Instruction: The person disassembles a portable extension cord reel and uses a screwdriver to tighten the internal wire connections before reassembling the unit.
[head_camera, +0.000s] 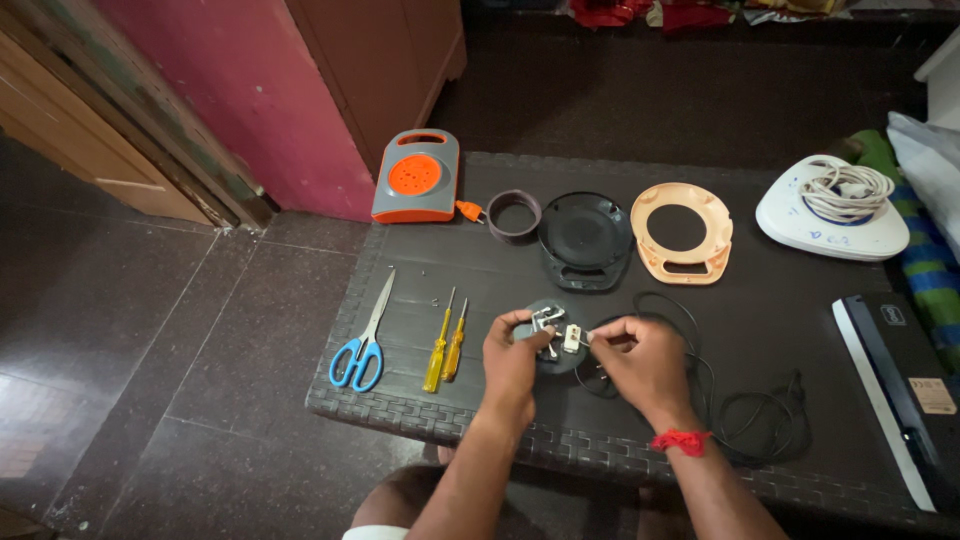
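My left hand (512, 362) grips a small round dark disc with metal contacts (552, 332) just above the dark woven table (420, 285). My right hand (643, 360), a red thread at its wrist, pinches a small white and metal part (574, 338) at the disc's right edge. A black cable (745, 410) loops on the table under and to the right of my right hand.
Blue-handled scissors (362, 345) and two yellow screwdrivers (445, 345) lie left of my hands. Beyond are a grey and orange case (417, 177), a dark ring (514, 214), a round black housing (585, 238) and a peach ring frame (683, 233). A white device with coiled cord (832, 207) and a flat black box (900, 385) sit at right.
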